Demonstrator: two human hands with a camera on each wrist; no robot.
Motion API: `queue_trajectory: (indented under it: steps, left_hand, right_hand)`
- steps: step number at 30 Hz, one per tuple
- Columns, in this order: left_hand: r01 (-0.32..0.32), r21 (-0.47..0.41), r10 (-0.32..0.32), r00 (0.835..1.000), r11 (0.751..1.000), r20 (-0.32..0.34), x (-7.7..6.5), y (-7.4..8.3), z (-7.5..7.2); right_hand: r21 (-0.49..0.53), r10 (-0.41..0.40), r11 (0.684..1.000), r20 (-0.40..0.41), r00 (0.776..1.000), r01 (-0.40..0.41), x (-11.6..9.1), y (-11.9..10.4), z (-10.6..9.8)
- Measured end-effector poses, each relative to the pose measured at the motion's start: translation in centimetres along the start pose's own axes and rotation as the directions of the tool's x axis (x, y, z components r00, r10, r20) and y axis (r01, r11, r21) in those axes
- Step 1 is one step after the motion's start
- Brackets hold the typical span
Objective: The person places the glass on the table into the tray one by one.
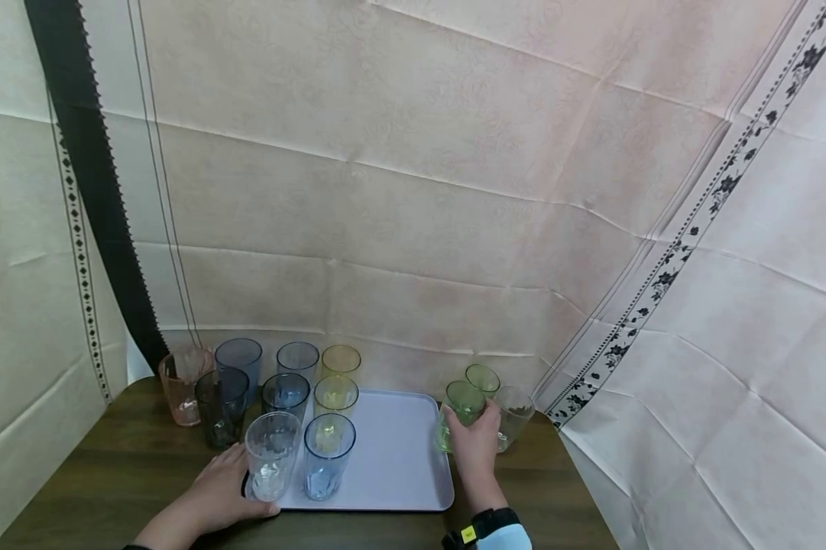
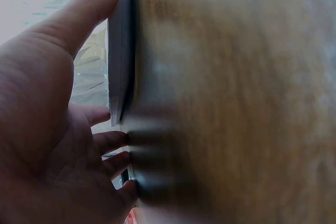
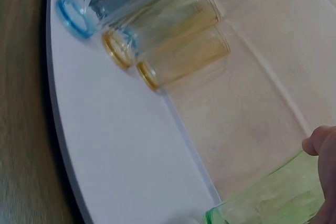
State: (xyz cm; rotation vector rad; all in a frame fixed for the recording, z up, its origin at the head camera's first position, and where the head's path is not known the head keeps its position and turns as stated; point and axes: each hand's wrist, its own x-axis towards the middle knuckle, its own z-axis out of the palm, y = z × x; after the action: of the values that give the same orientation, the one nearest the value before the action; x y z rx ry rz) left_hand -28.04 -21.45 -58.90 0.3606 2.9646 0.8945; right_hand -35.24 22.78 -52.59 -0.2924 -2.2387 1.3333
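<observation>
At the right of the tray, my right hand [image 1: 474,447] grips a green glass [image 1: 462,401] between thumb and fingers. The right wrist view shows this green glass [image 3: 268,198] with its base close by the tray rim. Just behind it stands another green glass [image 1: 483,376], and a clear glass [image 1: 517,412] is to the right. My left hand [image 1: 221,489] lies around the front left corner of the white tray [image 1: 399,458]. Its thumb touches the tray's edge [image 2: 119,51], the other fingers spread along the side. A clear glass [image 1: 271,454] stands right beside that hand.
A bluish glass [image 1: 326,458], a yellow glass [image 1: 335,397] and several more stand on the tray's left half. Left of the tray are a pink glass [image 1: 179,389], a dark glass [image 1: 220,412] and a blue glass [image 1: 239,359]. A cloth [image 1: 385,191] hangs behind the wooden table [image 1: 110,466].
</observation>
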Motion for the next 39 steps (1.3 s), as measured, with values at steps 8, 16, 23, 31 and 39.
queue_trajectory:
  steps: [8,16,23,31,39]
  left_hand:
    - [0.005,-0.011,-0.004,1.0,1.0,0.004,-0.1,0.1,-0.2]
    - [0.012,-0.024,-0.012,1.0,1.0,0.01,-0.2,0.1,-0.2]
    - [0.02,-0.039,-0.02,1.0,0.999,0.013,-0.1,0.2,-0.3]
    - [0.028,-0.045,-0.027,0.999,0.999,0.019,-0.2,0.2,-0.1]
    - [0.04,-0.042,-0.039,0.999,0.998,0.025,-0.1,0.2,-0.1]
  right_hand:
    - [0.045,-0.017,0.999,0.061,0.998,0.014,0.0,-2.1,3.2]
    - [0.1,-0.035,0.995,0.132,0.991,0.022,-0.4,-4.1,6.9]
    - [0.13,-0.041,0.991,0.212,0.976,0.013,-0.8,-5.7,9.4]
    - [0.123,-0.072,0.991,0.247,0.966,0.042,-1.0,-6.8,11.5]
    - [0.106,-0.083,0.993,0.26,0.962,0.057,-0.7,-7.6,12.9]
